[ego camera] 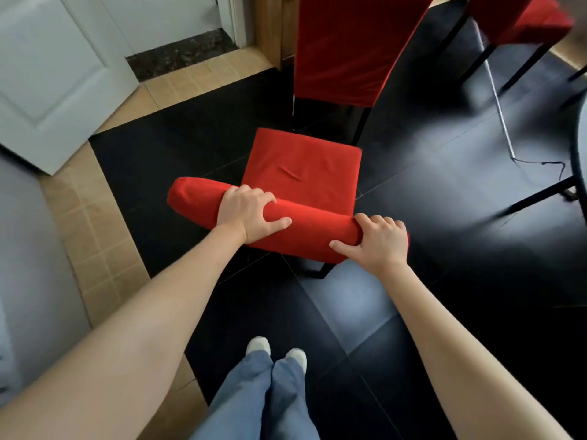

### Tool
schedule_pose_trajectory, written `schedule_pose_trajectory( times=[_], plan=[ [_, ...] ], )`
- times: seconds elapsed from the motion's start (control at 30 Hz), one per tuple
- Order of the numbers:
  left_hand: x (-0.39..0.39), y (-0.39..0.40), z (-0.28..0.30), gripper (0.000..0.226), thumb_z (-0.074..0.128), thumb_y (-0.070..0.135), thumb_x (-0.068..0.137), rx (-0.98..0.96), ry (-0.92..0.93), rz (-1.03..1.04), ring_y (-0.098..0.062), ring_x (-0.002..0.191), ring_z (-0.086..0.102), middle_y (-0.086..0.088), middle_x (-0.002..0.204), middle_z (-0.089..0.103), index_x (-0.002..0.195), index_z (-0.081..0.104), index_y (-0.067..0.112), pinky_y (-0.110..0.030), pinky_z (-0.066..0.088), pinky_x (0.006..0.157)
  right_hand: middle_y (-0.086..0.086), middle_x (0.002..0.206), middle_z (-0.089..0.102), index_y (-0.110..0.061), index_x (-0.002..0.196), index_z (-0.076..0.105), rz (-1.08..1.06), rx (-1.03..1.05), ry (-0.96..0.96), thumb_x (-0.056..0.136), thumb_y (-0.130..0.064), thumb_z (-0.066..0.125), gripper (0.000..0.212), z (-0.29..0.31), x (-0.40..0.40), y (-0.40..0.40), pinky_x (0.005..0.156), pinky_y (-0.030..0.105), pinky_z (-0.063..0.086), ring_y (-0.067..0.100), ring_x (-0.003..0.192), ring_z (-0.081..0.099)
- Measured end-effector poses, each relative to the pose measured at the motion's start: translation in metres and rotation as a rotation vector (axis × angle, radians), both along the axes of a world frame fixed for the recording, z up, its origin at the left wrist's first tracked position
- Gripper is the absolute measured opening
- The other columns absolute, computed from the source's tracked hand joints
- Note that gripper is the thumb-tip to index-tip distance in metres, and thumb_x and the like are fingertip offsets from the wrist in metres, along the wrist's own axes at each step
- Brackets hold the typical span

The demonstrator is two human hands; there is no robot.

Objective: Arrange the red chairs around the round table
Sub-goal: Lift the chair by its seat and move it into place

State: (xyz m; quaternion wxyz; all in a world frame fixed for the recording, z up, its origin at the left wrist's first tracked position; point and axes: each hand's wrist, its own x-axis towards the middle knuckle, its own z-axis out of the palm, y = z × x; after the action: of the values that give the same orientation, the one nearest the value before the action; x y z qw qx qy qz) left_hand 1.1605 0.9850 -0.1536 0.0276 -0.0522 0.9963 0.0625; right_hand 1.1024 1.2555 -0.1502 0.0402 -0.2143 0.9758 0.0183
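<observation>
Underfoot, a dark tiled floor fills most of the head view, bordered at left by tan tiles and a white door. At the far right edge, a dark curved rim and one slanting leg mark the round desk, mostly out of frame. Two red chairs stand beyond: one tall-backed chair straight ahead, another at upper right, nearer the desk. The held red chair stands directly in front of the person, seat pointing away, the top rail of its backrest running left to right and slightly downward across the view. Left hand grips the rail near its middle, fingers curled over the far side; right hand grips the rail's right end, thumb on the near face. Both grips are closed on the rail. Judgement: the desk lies to the right of the held chair, the right hand being the nearer, so the chair wants swinging rightward.
</observation>
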Motion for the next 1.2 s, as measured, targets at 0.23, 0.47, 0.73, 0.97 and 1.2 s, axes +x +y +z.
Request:
schedule_pose_trajectory(
  times=[0.23,0.47,0.73,0.97,1.2],
  plan=[
    [0.008,-0.009,-0.001,0.084,0.019,0.085,0.069,-0.004,0.015,-0.077,-0.021,0.095,0.058,0.004,0.103,0.068,0.108,0.065,0.027,-0.039,0.038,0.090,0.005,0.096,0.066,-0.023,0.109,0.061,-0.072,0.001,0.015,0.060,-0.090,0.032,0.088,-0.002,0.029,-0.005,0.083,0.038,0.037,0.028,0.092,0.060],
    [0.017,-0.021,-0.002,0.084,0.017,0.085,0.070,-0.010,0.016,-0.193,-0.021,0.093,0.058,0.003,0.101,0.068,0.108,0.064,0.027,-0.040,0.039,0.088,0.005,0.093,0.066,-0.023,0.108,0.062,-0.178,-0.011,0.047,0.061,-0.089,0.035,0.086,-0.003,0.066,-0.014,0.081,0.039,0.038,0.029,0.090,0.060],
    [0.026,-0.036,-0.003,0.083,0.018,0.084,0.070,-0.016,0.044,-0.312,-0.022,0.091,0.058,0.003,0.099,0.068,0.106,0.065,0.026,-0.040,0.040,0.086,0.006,0.088,0.066,-0.021,0.102,0.064,-0.284,-0.022,0.086,0.060,-0.090,0.033,0.087,-0.005,0.110,-0.030,0.078,0.039,0.038,0.030,0.086,0.061],
    [0.033,-0.042,-0.005,0.079,0.021,0.082,0.071,-0.018,0.071,-0.349,-0.023,0.086,0.058,0.002,0.095,0.068,0.104,0.066,0.025,-0.039,0.041,0.081,0.005,0.092,0.066,-0.022,0.105,0.062,-0.338,-0.004,0.066,0.059,-0.091,0.027,0.090,-0.006,0.127,-0.038,0.080,0.038,0.034,0.029,0.088,0.060],
    [0.040,-0.046,-0.009,0.077,0.023,0.082,0.073,-0.020,0.096,-0.380,-0.021,0.083,0.058,0.002,0.091,0.068,0.103,0.067,0.026,-0.038,0.042,0.079,0.005,0.091,0.066,-0.021,0.101,0.062,-0.391,-0.016,0.071,0.060,-0.090,0.030,0.087,-0.004,0.138,-0.045,0.082,0.039,0.034,0.028,0.088,0.059]
  ],
)
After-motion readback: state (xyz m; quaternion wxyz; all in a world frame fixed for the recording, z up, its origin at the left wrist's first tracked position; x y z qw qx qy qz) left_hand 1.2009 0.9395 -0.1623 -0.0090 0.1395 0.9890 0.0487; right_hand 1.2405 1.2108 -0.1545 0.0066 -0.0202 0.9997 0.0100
